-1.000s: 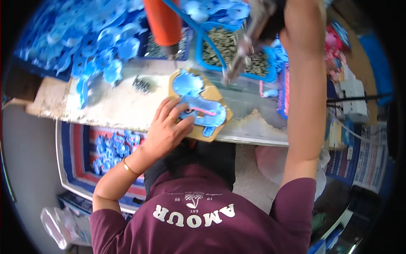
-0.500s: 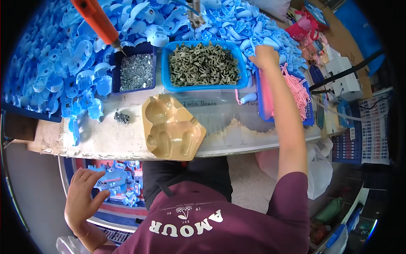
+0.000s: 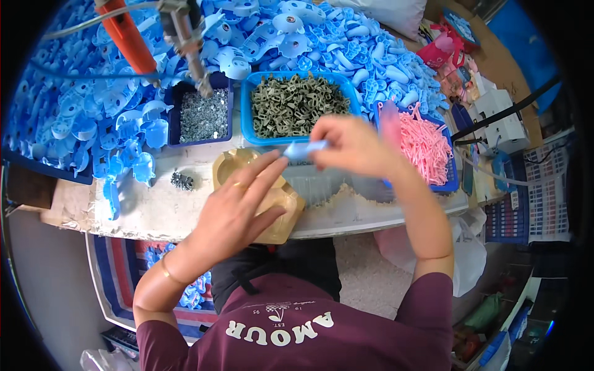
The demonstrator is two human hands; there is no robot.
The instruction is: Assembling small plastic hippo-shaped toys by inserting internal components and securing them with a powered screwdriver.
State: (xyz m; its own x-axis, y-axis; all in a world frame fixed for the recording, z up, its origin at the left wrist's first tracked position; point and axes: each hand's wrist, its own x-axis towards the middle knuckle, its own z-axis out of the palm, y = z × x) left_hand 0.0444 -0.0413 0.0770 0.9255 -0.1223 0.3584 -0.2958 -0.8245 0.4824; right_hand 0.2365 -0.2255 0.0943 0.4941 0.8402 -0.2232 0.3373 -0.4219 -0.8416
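Both hands have come together since the earlier look from the head camera: the right grip (image 3: 357, 147) came in from the right, the left grip (image 3: 228, 207) came up from below the edge of the white-topped desk (image 3: 139, 213), and the silver metal hanging tool (image 3: 184, 38) swung left.

Now the right grip pinches a small, pale blue plastic piece (image 3: 303, 149) by its right end, perhaps because it is too little for a whole hand. The piece sits between both grips. The left grip is loose and empty, thumb apart, over a shiny tan plastic tray (image 3: 288, 201). Its fingertips are near the piece; I cannot tell if they touch. Hollows in the tray may stop things sliding. Beyond the right grip are grey-green clips (image 3: 291, 102), and right of it thin pink plastic sticks (image 3: 426, 148), likely kept close for easy reach.
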